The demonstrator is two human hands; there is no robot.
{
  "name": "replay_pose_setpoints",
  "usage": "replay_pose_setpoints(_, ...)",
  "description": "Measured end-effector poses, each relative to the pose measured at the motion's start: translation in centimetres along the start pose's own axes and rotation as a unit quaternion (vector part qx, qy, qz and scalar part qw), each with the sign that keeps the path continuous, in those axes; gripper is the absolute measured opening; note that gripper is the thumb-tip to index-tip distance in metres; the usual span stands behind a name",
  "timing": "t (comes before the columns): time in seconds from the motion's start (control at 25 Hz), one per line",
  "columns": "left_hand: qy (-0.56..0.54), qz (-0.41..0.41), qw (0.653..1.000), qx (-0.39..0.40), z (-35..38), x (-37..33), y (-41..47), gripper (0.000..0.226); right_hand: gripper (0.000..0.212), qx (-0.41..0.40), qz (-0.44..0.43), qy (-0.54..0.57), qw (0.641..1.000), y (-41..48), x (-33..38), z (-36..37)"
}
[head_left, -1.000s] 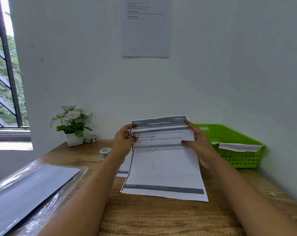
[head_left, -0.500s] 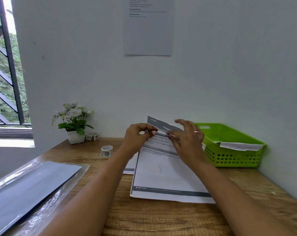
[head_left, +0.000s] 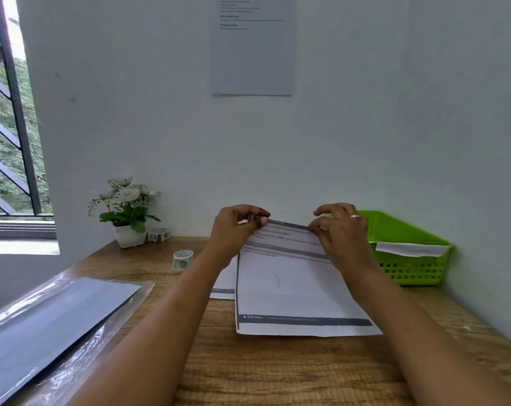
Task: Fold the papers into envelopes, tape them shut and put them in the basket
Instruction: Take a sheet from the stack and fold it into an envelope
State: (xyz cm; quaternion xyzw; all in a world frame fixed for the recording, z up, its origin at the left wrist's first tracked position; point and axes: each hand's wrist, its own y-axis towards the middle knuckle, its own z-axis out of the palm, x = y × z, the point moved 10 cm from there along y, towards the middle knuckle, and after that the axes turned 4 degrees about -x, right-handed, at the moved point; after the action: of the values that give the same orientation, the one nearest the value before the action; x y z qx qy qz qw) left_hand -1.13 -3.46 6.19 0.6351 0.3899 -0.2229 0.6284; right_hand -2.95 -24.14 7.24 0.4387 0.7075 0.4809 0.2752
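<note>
The far edge of the printed sheet (head_left: pixel 289 288) is hidden under the left hand (head_left: pixel 233 232) and right hand (head_left: pixel 343 235), and its text is too blurred to read beyond "END GOAL". A second sheet (head_left: pixel 223 284) beneath shows only a left strip. The plastic sleeve (head_left: pixel 52 326) runs off the near-left edge, and the wall notice (head_left: pixel 251 51) is cut off at the top.

Printed sheet (head_left: pixel 295 291) flat on wooden desk (head_left: pixel 277 373), far edge pinched at both corners: left hand (head_left: pixel 233 230) at one, right hand (head_left: pixel 343 234) at the other, ring on a finger. Second sheet (head_left: pixel 223 284) underneath, poking out left. Green basket (head_left: pixel 409 268) to the right, white paper (head_left: pixel 412 249) inside. Tape roll (head_left: pixel 182 259) near left hand; another (head_left: pixel 158 234) beside potted flowers (head_left: pixel 127 209). Plastic-wrapped grey sheets (head_left: pixel 52 323) lower left
</note>
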Motion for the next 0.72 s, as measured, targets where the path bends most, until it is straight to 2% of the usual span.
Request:
replay_pose_setpoints(0.12,-0.079,-0.036,0.996,-0.017,-1.8,0.9,0.4,0.009,0.003,0.010,0.002,-0.007,1.000,-0.2,-1.6,0.0)
replay_pose_setpoints(0.2,-0.095,-0.050,0.994,-0.022,-2.4,1.2,0.5,0.010,0.002,0.011,-0.007,-0.005,1.000,-0.1,-1.8,-0.2)
replay_pose_setpoints(0.28,-0.053,-0.046,0.997,-0.023,-3.0,1.5,0.7,0.015,0.004,0.014,0.018,0.023,0.999,0.2,-2.1,-0.3)
replay_pose_setpoints(0.4,0.072,-0.022,0.997,-0.007,-3.3,1.9,0.8,0.021,0.007,-0.005,0.111,0.129,0.985,0.2,-3.3,-0.6)
replay_pose_setpoints(0.48,0.109,-0.012,0.993,-0.031,-3.9,2.1,0.8,0.015,0.009,0.000,0.189,0.218,0.958,-0.2,-4.2,-0.1)
replay_pose_setpoints(0.56,0.085,-0.021,0.994,-0.061,-4.5,2.5,0.8,0.011,0.012,0.016,0.252,0.298,0.921,-0.8,-4.8,0.8)
replay_pose_setpoints(0.72,-0.101,-0.087,0.988,-0.071,-4.0,3.4,0.4,0.016,0.008,0.037,0.338,0.442,0.830,-1.9,-5.4,2.3)
